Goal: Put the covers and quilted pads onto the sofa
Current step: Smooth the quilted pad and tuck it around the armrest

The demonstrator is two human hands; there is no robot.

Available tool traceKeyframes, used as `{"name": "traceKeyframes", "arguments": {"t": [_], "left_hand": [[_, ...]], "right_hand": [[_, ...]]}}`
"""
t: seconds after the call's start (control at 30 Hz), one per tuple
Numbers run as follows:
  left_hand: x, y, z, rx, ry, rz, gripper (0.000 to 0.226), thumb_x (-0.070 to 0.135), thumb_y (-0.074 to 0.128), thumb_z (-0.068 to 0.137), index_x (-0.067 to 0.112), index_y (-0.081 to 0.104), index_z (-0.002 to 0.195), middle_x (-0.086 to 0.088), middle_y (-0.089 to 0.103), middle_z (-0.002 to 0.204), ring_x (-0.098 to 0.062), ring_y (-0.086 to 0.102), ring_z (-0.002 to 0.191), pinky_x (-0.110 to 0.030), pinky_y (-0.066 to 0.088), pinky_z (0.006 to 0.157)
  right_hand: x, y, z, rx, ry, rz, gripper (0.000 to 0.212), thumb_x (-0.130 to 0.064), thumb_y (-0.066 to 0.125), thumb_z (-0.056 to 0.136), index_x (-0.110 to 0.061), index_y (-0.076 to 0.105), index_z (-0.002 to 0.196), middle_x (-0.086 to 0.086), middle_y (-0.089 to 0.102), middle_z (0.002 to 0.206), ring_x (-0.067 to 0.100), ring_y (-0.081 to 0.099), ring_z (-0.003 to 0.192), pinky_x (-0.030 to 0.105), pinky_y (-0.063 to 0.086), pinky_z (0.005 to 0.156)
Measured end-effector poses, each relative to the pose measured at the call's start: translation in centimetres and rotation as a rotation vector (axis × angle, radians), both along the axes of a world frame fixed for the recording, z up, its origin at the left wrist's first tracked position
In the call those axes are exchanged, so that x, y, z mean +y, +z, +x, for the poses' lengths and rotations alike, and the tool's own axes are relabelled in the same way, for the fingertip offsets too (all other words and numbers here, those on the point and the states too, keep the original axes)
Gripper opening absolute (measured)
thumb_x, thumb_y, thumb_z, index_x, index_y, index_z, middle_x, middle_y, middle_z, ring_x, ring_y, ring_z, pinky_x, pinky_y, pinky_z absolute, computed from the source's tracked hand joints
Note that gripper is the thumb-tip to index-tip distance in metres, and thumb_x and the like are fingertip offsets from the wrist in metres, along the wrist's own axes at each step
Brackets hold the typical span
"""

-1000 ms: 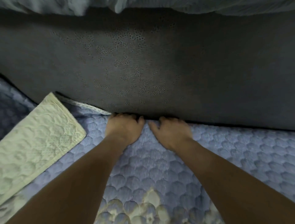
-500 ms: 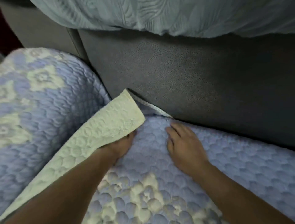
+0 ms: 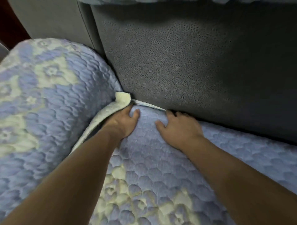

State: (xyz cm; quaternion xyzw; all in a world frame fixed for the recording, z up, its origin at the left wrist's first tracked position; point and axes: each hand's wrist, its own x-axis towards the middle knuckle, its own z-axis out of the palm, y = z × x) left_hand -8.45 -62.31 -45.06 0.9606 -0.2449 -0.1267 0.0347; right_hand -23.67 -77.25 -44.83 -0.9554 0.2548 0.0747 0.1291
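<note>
Two bare arms reach forward over a sofa. The blue pad (image 3: 160, 168) lies flat on the seat, right up against the dark backrest (image 3: 184, 64). It is puffy, with round stitched bumps and pale flower shapes near the front.

The left hand (image 3: 123, 122) sits at the pad's far left corner. Its fingers are curled and press into the pad, with the thumb tip on top — the grip is mostly closed on the corner. The fingertips are partly hidden, so how much of the pad they hold is hard to tell.

The right hand (image 3: 180, 126) lies just beside it, a little apart. Its fingers are spread and nearly straight, pushing down on the pad's back edge where it meets the backrest. It holds nothing.

A second pad (image 3: 48, 104) covers the seat on the left, blue with pale flowers. Its inner edge is turned up, and the cream underside (image 3: 112, 109) shows as a strip beside the left wrist, ending in a small curl in the corner.

A thin pale trim (image 3: 147, 105) runs along the crack under the backrest, between the two hands. A light cover (image 3: 176, 1) hangs over the top of the backrest.
</note>
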Motion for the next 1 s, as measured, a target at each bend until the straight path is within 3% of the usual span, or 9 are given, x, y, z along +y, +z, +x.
{"name": "traceKeyframes", "arguments": {"t": [0.17, 0.27, 0.4, 0.5, 0.57, 0.67, 0.77, 0.9, 1.0], "left_hand": [[-3.7, 1.8, 2.4, 0.058, -0.056, 0.17, 0.04, 0.029, 0.038, 0.105, 0.01, 0.047, 0.139, -0.022, 0.053, 0.14, -0.038, 0.05, 0.129, -0.044, 0.039, 0.107], [-5.6, 2.0, 2.7, 0.066, -0.08, 0.376, 0.04, 0.014, 0.034, 0.103, 0.008, 0.056, 0.137, -0.017, 0.055, 0.142, -0.034, 0.051, 0.133, -0.047, 0.037, 0.11], [-6.1, 1.6, 1.7, -0.171, -0.259, 0.406, 0.038, 0.017, 0.037, 0.1, 0.015, 0.069, 0.121, -0.005, 0.067, 0.126, -0.025, 0.061, 0.12, -0.033, 0.046, 0.09], [-3.3, 1.9, 0.7, -0.313, -0.494, 0.35, 0.046, 0.029, 0.029, 0.098, 0.014, 0.072, 0.098, -0.01, 0.073, 0.1, -0.031, 0.064, 0.097, -0.037, 0.044, 0.076], [-1.6, 2.2, 0.6, -0.268, -0.523, 0.42, 0.045, 0.028, 0.021, 0.1, 0.012, 0.061, 0.114, -0.015, 0.065, 0.112, -0.036, 0.061, 0.101, -0.041, 0.038, 0.07], [-3.3, 2.3, 1.4, -0.009, -0.264, 0.3, 0.041, 0.031, 0.026, 0.105, 0.014, 0.045, 0.137, -0.023, 0.052, 0.136, -0.042, 0.051, 0.125, -0.045, 0.041, 0.097], [-6.2, 1.7, 5.1, 0.271, -0.145, 0.338, 0.066, 0.054, 0.028, 0.095, 0.017, 0.048, 0.146, -0.013, 0.045, 0.153, -0.031, 0.039, 0.142, -0.044, 0.028, 0.118], [-6.9, -1.3, 8.0, 0.281, -0.098, 0.445, 0.09, 0.07, 0.021, 0.069, 0.03, 0.048, 0.146, -0.004, 0.045, 0.154, -0.027, 0.038, 0.144, -0.052, 0.029, 0.116], [-6.0, 0.9, 4.4, 0.147, -0.134, 0.297, 0.053, 0.043, 0.031, 0.096, 0.021, 0.061, 0.134, -0.011, 0.057, 0.142, -0.032, 0.051, 0.133, -0.045, 0.037, 0.109]], "right_hand": [[1.0, -0.2, 3.7, 0.084, -0.035, -0.059, 0.082, -0.067, 0.006, 0.09, -0.018, 0.063, 0.123, 0.015, 0.064, 0.12, 0.033, 0.06, 0.11, 0.041, 0.045, 0.089], [2.3, 0.0, 3.5, -0.072, -0.106, -0.133, 0.056, -0.048, 0.031, 0.1, -0.011, 0.073, 0.101, 0.016, 0.069, 0.101, 0.034, 0.064, 0.094, 0.04, 0.048, 0.083], [2.7, -0.9, 3.3, -0.266, -0.035, -0.222, 0.011, -0.017, 0.062, 0.088, -0.011, 0.067, 0.08, 0.011, 0.069, 0.073, 0.032, 0.064, 0.062, 0.035, 0.048, 0.059], [2.3, -0.7, 3.5, -0.217, 0.039, -0.277, 0.011, -0.014, 0.058, 0.084, -0.011, 0.066, 0.077, 0.009, 0.065, 0.068, 0.031, 0.063, 0.055, 0.031, 0.043, 0.051], [2.2, -0.5, 3.7, -0.127, 0.222, -0.39, 0.023, -0.014, 0.043, 0.087, -0.009, 0.065, 0.089, 0.008, 0.063, 0.081, 0.032, 0.065, 0.066, 0.034, 0.038, 0.053], [1.8, -0.5, 4.7, -0.114, 0.291, -0.292, 0.029, -0.022, 0.033, 0.099, -0.013, 0.056, 0.113, 0.011, 0.061, 0.101, 0.038, 0.064, 0.088, 0.04, 0.039, 0.064], [2.1, -0.9, 5.1, -0.085, 0.277, -0.336, 0.022, -0.023, 0.043, 0.095, -0.015, 0.06, 0.108, 0.011, 0.064, 0.09, 0.038, 0.065, 0.076, 0.039, 0.036, 0.06], [2.4, -1.6, 4.6, -0.226, 0.097, -0.313, 0.01, -0.016, 0.065, 0.082, -0.007, 0.064, 0.077, 0.013, 0.06, 0.064, 0.035, 0.059, 0.05, 0.035, 0.04, 0.052], [2.4, -1.1, 4.8, -0.249, -0.087, -0.16, 0.027, -0.029, 0.049, 0.095, -0.01, 0.066, 0.084, 0.015, 0.068, 0.077, 0.037, 0.065, 0.068, 0.037, 0.044, 0.063]]}}
